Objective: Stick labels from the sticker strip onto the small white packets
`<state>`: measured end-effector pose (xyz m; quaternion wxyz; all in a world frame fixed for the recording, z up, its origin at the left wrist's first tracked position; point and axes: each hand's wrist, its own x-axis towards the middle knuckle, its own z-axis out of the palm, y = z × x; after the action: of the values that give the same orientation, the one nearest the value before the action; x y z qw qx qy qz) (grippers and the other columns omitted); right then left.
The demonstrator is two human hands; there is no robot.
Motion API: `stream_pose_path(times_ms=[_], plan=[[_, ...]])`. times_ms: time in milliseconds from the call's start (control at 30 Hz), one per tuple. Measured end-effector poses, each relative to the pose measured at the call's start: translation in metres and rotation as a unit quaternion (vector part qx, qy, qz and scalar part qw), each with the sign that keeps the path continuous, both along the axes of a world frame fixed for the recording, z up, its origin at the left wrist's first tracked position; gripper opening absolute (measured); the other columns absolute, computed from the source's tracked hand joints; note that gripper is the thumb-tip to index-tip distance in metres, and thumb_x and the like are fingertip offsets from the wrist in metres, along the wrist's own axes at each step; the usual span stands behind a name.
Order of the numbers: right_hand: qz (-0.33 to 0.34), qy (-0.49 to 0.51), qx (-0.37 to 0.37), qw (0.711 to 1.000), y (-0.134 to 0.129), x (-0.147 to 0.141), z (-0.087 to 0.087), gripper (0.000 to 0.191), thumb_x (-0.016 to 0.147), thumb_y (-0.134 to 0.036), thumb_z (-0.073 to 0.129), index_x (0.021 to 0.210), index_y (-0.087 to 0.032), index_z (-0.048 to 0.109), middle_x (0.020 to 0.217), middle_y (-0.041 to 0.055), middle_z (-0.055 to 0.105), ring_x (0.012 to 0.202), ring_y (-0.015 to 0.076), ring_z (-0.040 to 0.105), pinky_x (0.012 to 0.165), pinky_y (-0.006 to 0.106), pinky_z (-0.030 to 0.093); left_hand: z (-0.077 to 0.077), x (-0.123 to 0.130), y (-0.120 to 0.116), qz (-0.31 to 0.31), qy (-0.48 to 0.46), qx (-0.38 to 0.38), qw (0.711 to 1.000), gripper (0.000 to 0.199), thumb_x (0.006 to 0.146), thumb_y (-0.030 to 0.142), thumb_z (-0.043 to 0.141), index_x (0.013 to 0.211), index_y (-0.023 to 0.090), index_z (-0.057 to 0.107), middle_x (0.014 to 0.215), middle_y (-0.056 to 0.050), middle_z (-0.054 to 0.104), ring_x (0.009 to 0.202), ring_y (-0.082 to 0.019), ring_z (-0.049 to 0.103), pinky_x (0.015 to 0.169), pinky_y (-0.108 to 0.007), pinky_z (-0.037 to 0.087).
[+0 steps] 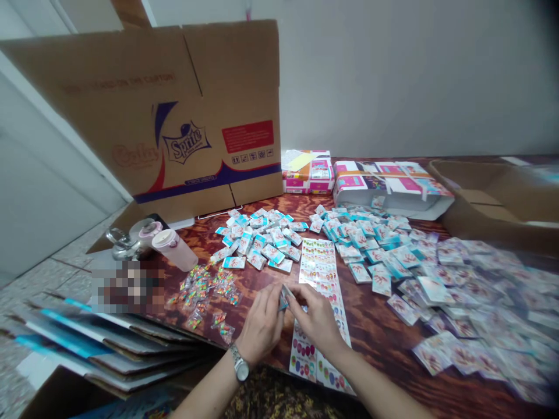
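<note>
My left hand and my right hand meet over the table's front part. The fingers of both are closed on a small blue-and-white box, mostly hidden by them. A sticker sheet with rows of coloured ovals lies flat beneath and beside my right hand. Left of my left hand are several small clear bags of bright candy. Beyond my hands is a pile of small white-and-blue boxes, and a larger heap of the same kind spreads to the right.
A tall Sprite carton stands at the back left. Two pink-and-white packages sit by the wall. An open brown carton is at the right. A tumbler stands at left, near stacked cardboard sheets.
</note>
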<state>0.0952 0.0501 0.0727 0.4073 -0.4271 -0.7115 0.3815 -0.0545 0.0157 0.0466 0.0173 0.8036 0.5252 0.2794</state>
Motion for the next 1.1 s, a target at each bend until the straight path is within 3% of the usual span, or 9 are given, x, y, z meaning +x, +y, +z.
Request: stream_pose_path(times_ms=[133, 333, 433, 533, 767, 933, 1100], plan=[[0.013, 0.065, -0.038, 0.997, 0.0, -0.004, -0.003, 0.019, 0.086, -0.026, 0.048, 0.095, -0.02, 0.063, 0.092, 0.0043, 0.064, 0.088, 0.0182, 0.059, 0.079, 0.029, 0.045, 0.001, -0.001, -0.001, 0.012, -0.003, 0.006, 1.0, 0.05, 0.083, 0.009, 0.037, 0.131, 0.01, 0.027, 0.121, -0.018, 0.047, 0.116, -0.025, 0.042, 0.096, -0.042, 0.039], [-0.008, 0.132, -0.151, 0.98, 0.004, -0.013, -0.011, 0.013, 0.079, -0.026, 0.056, 0.085, -0.016, 0.062, 0.077, 0.0033, 0.064, 0.071, 0.0164, 0.06, 0.067, 0.027, 0.049, 0.002, 0.0, 0.0, 0.024, -0.045, -0.016, 0.999, 0.045, 0.081, 0.009, 0.04, 0.125, 0.008, 0.034, 0.115, -0.017, 0.049, 0.111, -0.023, 0.045, 0.095, -0.039, 0.039], [-0.025, 0.097, -0.118, 0.988, 0.004, -0.015, -0.009, 0.009, 0.078, -0.022, 0.056, 0.081, -0.017, 0.063, 0.078, 0.0035, 0.064, 0.073, 0.0169, 0.06, 0.068, 0.028, 0.048, 0.001, 0.001, -0.001, 0.047, -0.064, -0.021, 0.997, 0.046, 0.082, 0.012, 0.04, 0.127, 0.008, 0.033, 0.115, -0.017, 0.048, 0.11, -0.023, 0.045, 0.094, -0.038, 0.04], [-0.039, 0.037, -0.038, 0.998, 0.0, -0.016, -0.004, 0.011, 0.08, -0.018, 0.053, 0.083, -0.019, 0.064, 0.084, 0.0041, 0.062, 0.081, 0.0183, 0.059, 0.072, 0.029, 0.047, -0.002, 0.003, -0.002, 0.07, -0.065, -0.013, 0.995, 0.05, 0.084, 0.015, 0.04, 0.132, 0.009, 0.028, 0.117, -0.017, 0.048, 0.11, -0.024, 0.046, 0.094, -0.039, 0.04], [-0.042, -0.017, 0.104, 0.994, -0.017, -0.022, -0.009, 0.025, 0.086, -0.014, 0.043, 0.104, -0.021, 0.059, 0.098, 0.0068, 0.061, 0.094, 0.0194, 0.055, 0.084, 0.034, 0.045, -0.007, 0.007, -0.002, 0.086, -0.029, 0.008, 0.996, 0.058, 0.084, 0.01, 0.034, 0.138, 0.008, 0.016, 0.121, -0.019, 0.048, 0.107, -0.026, 0.046, 0.092, -0.045, 0.039], [-0.047, -0.034, 0.085, 0.995, -0.014, -0.022, -0.017, 0.037, 0.087, -0.02, 0.044, 0.124, -0.021, 0.046, 0.111, 0.0087, 0.058, 0.102, 0.0209, 0.054, 0.087, 0.036, 0.046, -0.007, 0.005, 0.0, 0.073, -0.05, -0.021, 0.996, 0.053, 0.082, 0.01, 0.036, 0.134, 0.009, 0.027, 0.117, -0.017, 0.051, 0.106, -0.026, 0.047, 0.092, -0.045, 0.038], [-0.012, -0.06, 0.117, 0.991, -0.008, -0.022, -0.026, 0.034, 0.087, -0.018, 0.043, 0.119, -0.021, 0.055, 0.113, 0.0098, 0.057, 0.104, 0.0218, 0.054, 0.089, 0.037, 0.047, -0.008, 0.002, -0.001, 0.069, -0.107, -0.026, 0.992, 0.052, 0.08, 0.012, 0.042, 0.131, 0.009, 0.032, 0.115, -0.016, 0.053, 0.105, -0.025, 0.049, 0.092, -0.045, 0.039]])
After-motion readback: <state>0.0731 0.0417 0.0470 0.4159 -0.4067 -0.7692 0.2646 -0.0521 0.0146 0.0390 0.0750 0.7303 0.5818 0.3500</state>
